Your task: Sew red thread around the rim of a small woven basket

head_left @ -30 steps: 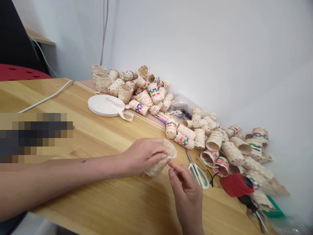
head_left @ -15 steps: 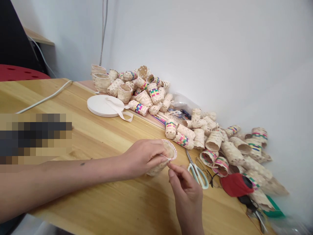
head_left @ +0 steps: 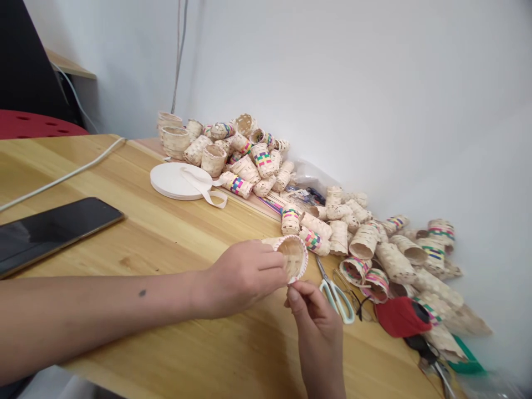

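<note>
My left hand (head_left: 241,276) is wrapped round a small woven straw basket (head_left: 292,256) with a white-and-pink trimmed rim, held on its side above the wooden table (head_left: 174,238), its mouth turned toward me. My right hand (head_left: 318,332) is just below the rim, thumb and finger pinched together at the trim. What the pinch holds is too small to make out.
Piles of small woven baskets (head_left: 245,152), some with coloured bands, lie along the wall (head_left: 366,238). A white ribbon roll (head_left: 178,180), scissors (head_left: 334,291), a red object (head_left: 401,316), a dark phone (head_left: 50,230) and a white cable (head_left: 62,177) lie on the table.
My left hand has lifted and tipped the basket so its opening faces me more. My right hand stays pinched at the rim. The phone now shows unblurred.
</note>
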### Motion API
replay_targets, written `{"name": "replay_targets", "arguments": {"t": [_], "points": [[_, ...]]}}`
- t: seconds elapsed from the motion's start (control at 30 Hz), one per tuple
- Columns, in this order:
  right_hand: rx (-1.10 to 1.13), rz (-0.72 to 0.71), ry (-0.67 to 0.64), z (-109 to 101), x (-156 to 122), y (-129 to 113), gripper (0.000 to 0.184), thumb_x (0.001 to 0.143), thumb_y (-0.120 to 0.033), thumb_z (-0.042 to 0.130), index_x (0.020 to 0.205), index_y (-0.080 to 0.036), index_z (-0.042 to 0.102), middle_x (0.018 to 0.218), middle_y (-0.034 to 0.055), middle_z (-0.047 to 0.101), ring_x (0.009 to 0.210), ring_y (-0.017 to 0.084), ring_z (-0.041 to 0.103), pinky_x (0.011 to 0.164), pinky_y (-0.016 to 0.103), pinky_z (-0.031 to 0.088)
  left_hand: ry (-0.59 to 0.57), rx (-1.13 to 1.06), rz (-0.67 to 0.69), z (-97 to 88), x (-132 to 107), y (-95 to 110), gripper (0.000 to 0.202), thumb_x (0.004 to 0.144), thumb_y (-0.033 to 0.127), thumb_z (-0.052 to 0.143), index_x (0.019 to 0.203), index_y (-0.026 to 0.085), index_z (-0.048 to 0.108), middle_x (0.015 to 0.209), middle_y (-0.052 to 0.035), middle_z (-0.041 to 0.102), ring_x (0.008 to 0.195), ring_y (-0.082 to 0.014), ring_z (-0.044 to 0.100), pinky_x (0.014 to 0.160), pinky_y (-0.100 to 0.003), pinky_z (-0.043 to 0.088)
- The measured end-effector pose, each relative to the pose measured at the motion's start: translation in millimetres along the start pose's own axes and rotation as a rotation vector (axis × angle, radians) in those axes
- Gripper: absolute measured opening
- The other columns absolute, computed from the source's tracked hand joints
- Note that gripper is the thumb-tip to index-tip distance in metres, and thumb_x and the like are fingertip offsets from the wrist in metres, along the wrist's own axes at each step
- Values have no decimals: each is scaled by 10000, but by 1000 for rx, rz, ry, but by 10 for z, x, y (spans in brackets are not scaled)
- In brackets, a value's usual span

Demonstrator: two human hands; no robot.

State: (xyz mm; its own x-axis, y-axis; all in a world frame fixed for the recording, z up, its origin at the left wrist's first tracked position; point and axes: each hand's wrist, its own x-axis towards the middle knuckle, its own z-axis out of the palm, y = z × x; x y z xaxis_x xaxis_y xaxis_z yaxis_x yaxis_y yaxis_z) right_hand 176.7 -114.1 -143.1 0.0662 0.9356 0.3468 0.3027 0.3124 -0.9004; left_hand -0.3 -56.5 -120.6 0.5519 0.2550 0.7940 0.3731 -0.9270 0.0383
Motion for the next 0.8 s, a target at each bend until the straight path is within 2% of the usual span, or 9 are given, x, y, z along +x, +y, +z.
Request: {"name": "replay_targets", "arguments": {"t": [0.13, 0.27, 0.37, 0.47, 0.53, 0.6, 0.8], "points": [[133, 103, 19, 8, 6, 34, 151, 830, -332, 656, 898, -206, 608, 758, -10, 591, 681, 128, 563, 619, 223, 481, -38, 105, 67, -33, 10, -18, 240, 935, 180, 444, 771, 142, 614, 691, -22, 557, 642, -145, 414, 562, -304, 279], [171, 42, 54, 52, -9, 57, 161, 820, -287, 671, 869, -210, 539, 807, 0, 597, 738, 137, 586, 678, 248, 499, -42, 148, 73, -38, 7, -17, 215, 937, 187, 450, 810, 145, 618, 711, -19, 561, 657, -147, 416, 558, -311, 278], [38, -61, 94, 41, -6, 65, 142, 834, -272, 653, 903, -212, 545, 822, 8, 601, 761, 145, 597, 682, 253, 506, -71, 171, 101, -15, -11, -12, 224, 946, 199, 439, 809, 154, 611, 712, -15, 555, 652, -148, 413, 553, -315, 277], [-227, -164, 95, -20, 22, 10, 144, 886, -278, 577, 1019, -221, 589, 900, 36, 631, 821, 171, 605, 722, 293, 495, -89, 201, 122, 0, -22, -23, 230, 956, 191, 411, 831, 157, 601, 723, -15, 554, 659, -149, 426, 551, -315, 286], [-411, -263, 58, -64, 58, -64, 154, 909, -272, 534, 1022, -232, 631, 955, 48, 637, 890, 190, 591, 787, 327, 464, -100, 212, 140, -1, -22, -37, 227, 959, 180, 396, 853, 153, 595, 736, -14, 557, 661, -149, 435, 554, -315, 297], [-500, -332, 4, -91, 103, -142, 153, 911, -272, 527, 987, -236, 655, 954, 45, 630, 913, 197, 572, 808, 333, 440, -114, 214, 157, -3, -19, -51, 218, 958, 176, 396, 857, 149, 588, 748, -14, 561, 662, -147, 441, 561, -315, 308], [-502, -249, -118, -95, 210, -290, 154, 890, -280, 534, 771, -214, 607, 797, 4, 612, 747, 163, 560, 637, 258, 416, -108, 203, 185, 6, -13, -58, 227, 958, 180, 397, 825, 152, 579, 723, -8, 549, 645, -143, 436, 565, -312, 303]]}}
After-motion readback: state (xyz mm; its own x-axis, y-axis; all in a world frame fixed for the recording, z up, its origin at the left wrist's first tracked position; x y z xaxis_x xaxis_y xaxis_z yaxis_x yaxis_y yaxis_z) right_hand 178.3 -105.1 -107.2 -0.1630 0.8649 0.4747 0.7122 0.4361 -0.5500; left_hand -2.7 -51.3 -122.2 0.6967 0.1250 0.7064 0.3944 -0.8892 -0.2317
